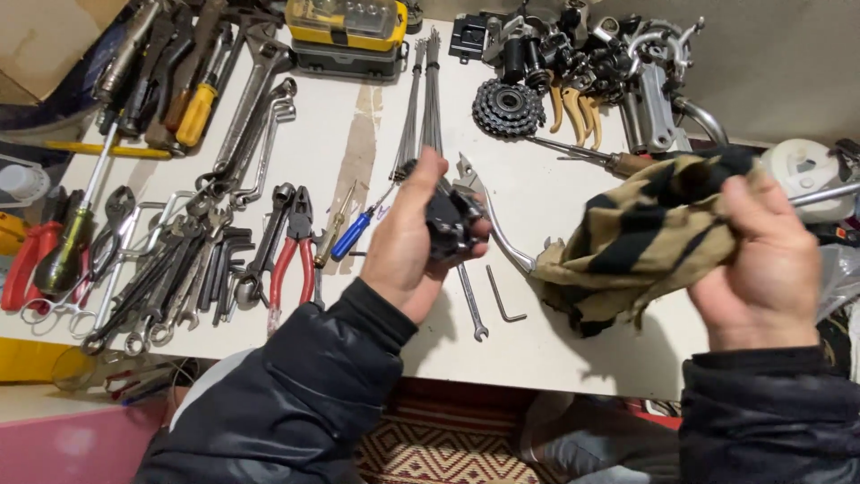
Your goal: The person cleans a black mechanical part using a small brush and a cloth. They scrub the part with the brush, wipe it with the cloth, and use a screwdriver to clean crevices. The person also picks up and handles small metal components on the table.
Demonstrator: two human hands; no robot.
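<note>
We are gripping a black brake lever assembly (pixel 451 221) in our left hand (pixel 408 242), fingers curled around its body while its silver lever blade (pixel 498 235) is curving out toward our right hand. Our right hand (pixel 763 269) is clenching a tan-and-black striped rag (pixel 640 237), which is hanging down over the near edge of the white surface (pixel 537 345). Just below our left hand a small spanner (pixel 471 305) and a hex key (pixel 503 296) are lying on the surface, with bare room running between the hands to the near edge. Beyond our left hand a bundle of spokes (pixel 421 108) is lying, and a freewheel cog (pixel 508 108) is sitting farther off. Left of our left hand, red-handled pliers (pixel 291 255) and a crowded row of wrenches (pixel 179 269) are filling the surface toward its left edge.
</note>
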